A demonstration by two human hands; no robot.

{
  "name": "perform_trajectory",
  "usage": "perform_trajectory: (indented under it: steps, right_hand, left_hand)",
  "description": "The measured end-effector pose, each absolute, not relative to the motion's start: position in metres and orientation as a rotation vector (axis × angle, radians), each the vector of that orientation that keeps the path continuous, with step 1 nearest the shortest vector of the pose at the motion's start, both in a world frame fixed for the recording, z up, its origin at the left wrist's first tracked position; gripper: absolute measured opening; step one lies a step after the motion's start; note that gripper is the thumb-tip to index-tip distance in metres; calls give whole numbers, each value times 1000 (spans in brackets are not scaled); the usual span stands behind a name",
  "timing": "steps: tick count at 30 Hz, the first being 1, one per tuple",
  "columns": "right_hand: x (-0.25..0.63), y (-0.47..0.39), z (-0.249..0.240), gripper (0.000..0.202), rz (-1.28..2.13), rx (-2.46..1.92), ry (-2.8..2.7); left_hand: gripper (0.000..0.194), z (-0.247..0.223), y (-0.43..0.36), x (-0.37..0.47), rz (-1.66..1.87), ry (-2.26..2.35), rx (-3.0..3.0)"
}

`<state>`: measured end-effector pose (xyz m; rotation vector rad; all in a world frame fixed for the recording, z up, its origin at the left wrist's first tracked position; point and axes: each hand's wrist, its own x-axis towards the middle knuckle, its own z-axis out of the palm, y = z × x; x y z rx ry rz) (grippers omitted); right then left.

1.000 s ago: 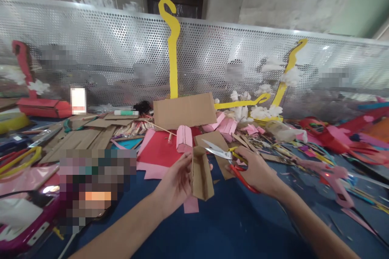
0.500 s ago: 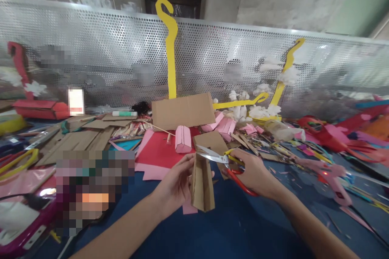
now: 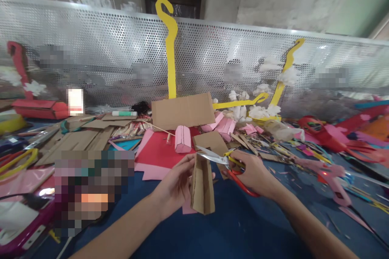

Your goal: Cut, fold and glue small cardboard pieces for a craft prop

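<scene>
A folded brown cardboard strip (image 3: pixel 202 186) is held upright above the blue worktop (image 3: pixel 237 230) in the grip of the left hand (image 3: pixel 174 186), fingers closed on its left edge. Red-handled scissors with silver blades (image 3: pixel 226 166) are gripped by the right hand (image 3: pixel 255 174), blades parted at the strip's top edge. A red paper sheet (image 3: pixel 158 149) lies just behind

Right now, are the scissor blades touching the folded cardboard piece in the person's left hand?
Touching. The head view shows the scissors with blade tips at the top edge of the cardboard piece, no gap between them.
</scene>
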<state>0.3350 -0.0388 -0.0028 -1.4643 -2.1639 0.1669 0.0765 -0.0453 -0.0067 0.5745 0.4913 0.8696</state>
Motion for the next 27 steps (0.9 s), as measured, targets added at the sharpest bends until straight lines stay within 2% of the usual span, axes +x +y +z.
perform_trajectory:
  steps: [27]
  right_hand:
    - [341, -33, -8, 30, 74, -1497, -2166]
  left_hand:
    - [23, -4, -47, 76, 815, 464, 513]
